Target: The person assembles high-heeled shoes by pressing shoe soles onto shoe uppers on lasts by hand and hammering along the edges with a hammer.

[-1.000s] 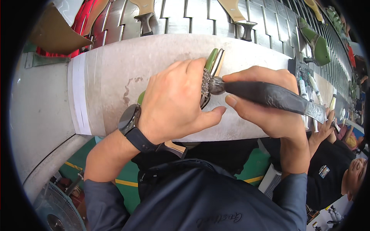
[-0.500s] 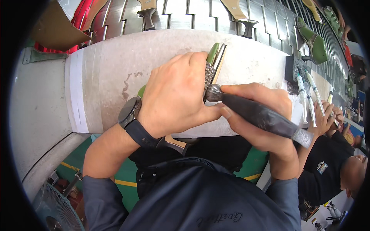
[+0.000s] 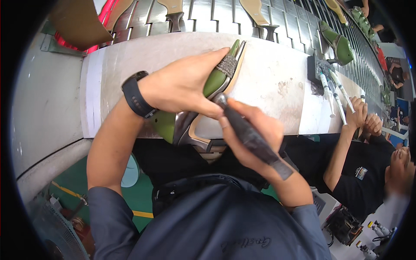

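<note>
A green high-heeled shoe lies on its side above the worktable, its toe pointing away from me. A glittery grey band crosses its front, and a dark edge and tan sole face right. My left hand is closed around the shoe's upper, hiding part of its middle. In my right hand is a tool with a dark handle, pale at its end. Its rounded metal head meets the shoe's sole edge beside my left thumb; whether it presses there I cannot tell.
Beyond the pale worktable runs a metal-plate conveyor with tan soles on heels and another green shoe. At right, several syringes lean from a dark box. A co-worker's hands are nearby.
The shoe has turned so more of its green upper and band shows. My left hand has shifted left along it. My right hand and tool have moved left, the handle now steeper.
</note>
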The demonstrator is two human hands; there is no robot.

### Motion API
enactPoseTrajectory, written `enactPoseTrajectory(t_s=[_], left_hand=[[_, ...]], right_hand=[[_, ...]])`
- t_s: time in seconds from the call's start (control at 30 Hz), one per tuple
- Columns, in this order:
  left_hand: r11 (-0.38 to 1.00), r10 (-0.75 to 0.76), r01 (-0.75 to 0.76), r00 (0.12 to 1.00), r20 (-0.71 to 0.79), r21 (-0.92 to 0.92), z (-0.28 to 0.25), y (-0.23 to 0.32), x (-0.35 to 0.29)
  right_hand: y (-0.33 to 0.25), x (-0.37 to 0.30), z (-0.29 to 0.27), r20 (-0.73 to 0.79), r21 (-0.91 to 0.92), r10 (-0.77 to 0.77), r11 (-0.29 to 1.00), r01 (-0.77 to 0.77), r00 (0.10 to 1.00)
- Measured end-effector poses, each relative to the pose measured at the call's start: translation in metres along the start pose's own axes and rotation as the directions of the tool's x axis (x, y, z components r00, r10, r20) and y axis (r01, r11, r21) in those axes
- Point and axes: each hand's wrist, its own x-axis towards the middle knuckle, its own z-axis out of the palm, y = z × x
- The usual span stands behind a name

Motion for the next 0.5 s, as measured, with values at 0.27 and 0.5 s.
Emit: enactPoseTrajectory(t_s=[0.27, 0.5], left_hand=[[0.997, -0.055, 0.069, 0.94, -0.335, 0.03, 0.034, -0.009, -0.06], [0.994, -0.093, 0.11, 0.914, -0.395, 0.021, 0.035, -0.011, -0.061]], right_hand=[[-0.011, 0.002, -0.016, 0.032, -0.036, 0.129, 0.991, -0.128, 0.991], [-0.013, 0.0, 0.002, 0.137, -0.144, -0.019, 0.989, 0.039, 0.99]])
